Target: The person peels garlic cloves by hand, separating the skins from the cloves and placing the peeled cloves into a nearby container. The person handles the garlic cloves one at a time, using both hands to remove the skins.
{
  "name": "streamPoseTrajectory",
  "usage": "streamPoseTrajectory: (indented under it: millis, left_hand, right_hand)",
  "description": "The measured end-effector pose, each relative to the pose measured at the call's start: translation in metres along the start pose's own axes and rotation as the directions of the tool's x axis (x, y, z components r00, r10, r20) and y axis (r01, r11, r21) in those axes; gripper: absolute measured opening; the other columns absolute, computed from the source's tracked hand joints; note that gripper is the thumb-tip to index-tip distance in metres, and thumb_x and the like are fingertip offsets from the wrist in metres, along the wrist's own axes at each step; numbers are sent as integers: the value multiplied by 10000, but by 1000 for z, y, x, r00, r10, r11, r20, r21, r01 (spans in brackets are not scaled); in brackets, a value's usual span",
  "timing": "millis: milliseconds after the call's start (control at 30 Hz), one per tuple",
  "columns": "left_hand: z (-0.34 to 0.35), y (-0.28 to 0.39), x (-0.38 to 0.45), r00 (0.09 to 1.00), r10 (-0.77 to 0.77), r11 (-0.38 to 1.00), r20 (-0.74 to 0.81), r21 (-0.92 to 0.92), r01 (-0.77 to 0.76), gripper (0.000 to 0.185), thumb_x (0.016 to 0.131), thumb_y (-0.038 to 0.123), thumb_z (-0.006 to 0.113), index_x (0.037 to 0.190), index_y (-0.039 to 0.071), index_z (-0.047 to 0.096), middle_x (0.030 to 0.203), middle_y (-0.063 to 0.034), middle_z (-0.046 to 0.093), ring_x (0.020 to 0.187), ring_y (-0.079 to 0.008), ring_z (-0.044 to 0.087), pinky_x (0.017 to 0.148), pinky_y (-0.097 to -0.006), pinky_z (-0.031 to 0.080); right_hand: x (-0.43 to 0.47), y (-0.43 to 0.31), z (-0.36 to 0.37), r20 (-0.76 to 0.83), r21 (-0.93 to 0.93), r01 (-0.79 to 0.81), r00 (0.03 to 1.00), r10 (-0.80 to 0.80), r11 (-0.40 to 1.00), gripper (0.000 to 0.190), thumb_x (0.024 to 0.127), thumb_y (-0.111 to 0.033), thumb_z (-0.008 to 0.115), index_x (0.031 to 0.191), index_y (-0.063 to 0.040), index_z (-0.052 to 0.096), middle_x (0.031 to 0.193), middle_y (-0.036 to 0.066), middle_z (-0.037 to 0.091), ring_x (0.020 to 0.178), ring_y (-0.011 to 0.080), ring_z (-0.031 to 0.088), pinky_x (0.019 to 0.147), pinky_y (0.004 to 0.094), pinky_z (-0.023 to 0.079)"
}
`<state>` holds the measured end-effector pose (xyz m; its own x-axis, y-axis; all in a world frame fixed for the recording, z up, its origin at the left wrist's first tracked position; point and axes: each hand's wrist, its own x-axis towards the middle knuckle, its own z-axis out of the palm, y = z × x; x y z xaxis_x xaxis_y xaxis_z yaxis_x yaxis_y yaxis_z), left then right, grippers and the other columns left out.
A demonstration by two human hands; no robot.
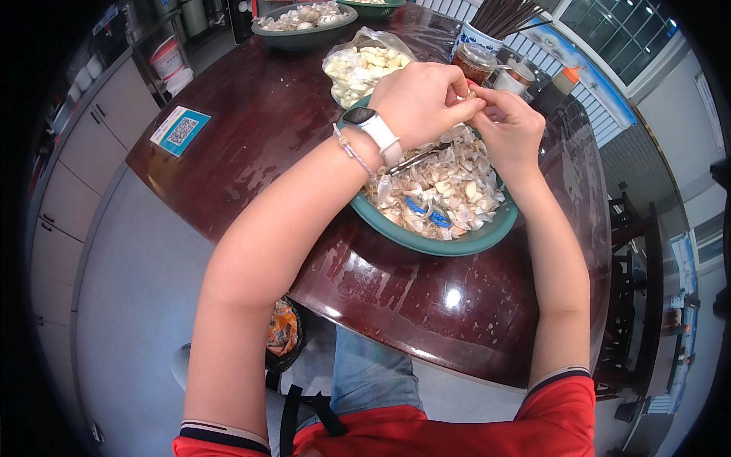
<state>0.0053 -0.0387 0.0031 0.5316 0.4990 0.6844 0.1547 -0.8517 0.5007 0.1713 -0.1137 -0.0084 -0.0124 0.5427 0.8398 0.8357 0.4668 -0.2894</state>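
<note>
My left hand (425,97), with a white watch at its wrist, meets my right hand (511,123) above the far side of a green plastic basin (434,244). Between their fingertips is a small thing, mostly hidden, that looks like a garlic clove (470,95); a bit of red shows just behind it. Papery garlic skins (457,171) and some cloves fill the basin. A dark metal tool (420,159), its kind unclear, and a blue braided item (425,212) lie among the skins. Behind my left hand, a clear plastic bag (370,63) holds peeled garlic cloves.
A grey basin of garlic bulbs (305,39) stands at the far left table edge, a green basket (374,8) beside it. Seasoning jars (475,61) and a chopstick holder (473,41) stand beyond my hands. A printed code card (180,130) lies on the dark wooden table (240,154).
</note>
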Motion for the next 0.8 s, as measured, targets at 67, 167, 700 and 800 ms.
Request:
streamPoseTrajectory:
  millis: [67, 167, 700, 800]
  left_hand:
    - [1, 0, 0, 1000, 10, 999, -6, 45, -9, 263, 833, 337, 727, 836, 74, 730, 757, -61, 717, 726, -251, 692, 655, -356, 535]
    - [-1, -2, 0, 1000, -11, 994, 4, 109, 11, 233, 790, 327, 742, 831, 98, 751, 759, -43, 725, 733, -246, 698, 661, -357, 545]
    - [-3, 4, 0, 991, -101, 971, 88, 228, 79, 215, 724, 294, 728, 820, 107, 770, 757, -62, 729, 717, -246, 710, 660, -355, 565]
    - [-2, 5, -1, 992, -89, 967, 93, 248, 64, 209, 715, 283, 716, 809, 103, 763, 751, -63, 726, 715, -251, 709, 655, -360, 563]
  right_hand:
    - [0, 1, -1, 8, -41, 98, 995, -98, 994, 266, 758, 58, 753, 1016, 8, 712, 882, 97, 713, 716, 163, 706, 642, 267, 593]
    - [0, 1, 1, 37, -86, 188, 982, -186, 978, 286, 725, 73, 742, 999, 4, 700, 863, 110, 699, 723, 212, 704, 633, 288, 580]
    - [-1, -2, 0, 156, -269, 319, 945, -286, 909, 248, 712, -45, 759, 947, -58, 683, 795, 69, 633, 692, 265, 663, 593, 360, 549]
    - [-1, -1, -1, 169, -281, 340, 938, -303, 897, 237, 705, -57, 759, 929, -65, 681, 791, 65, 630, 685, 264, 662, 583, 361, 547]
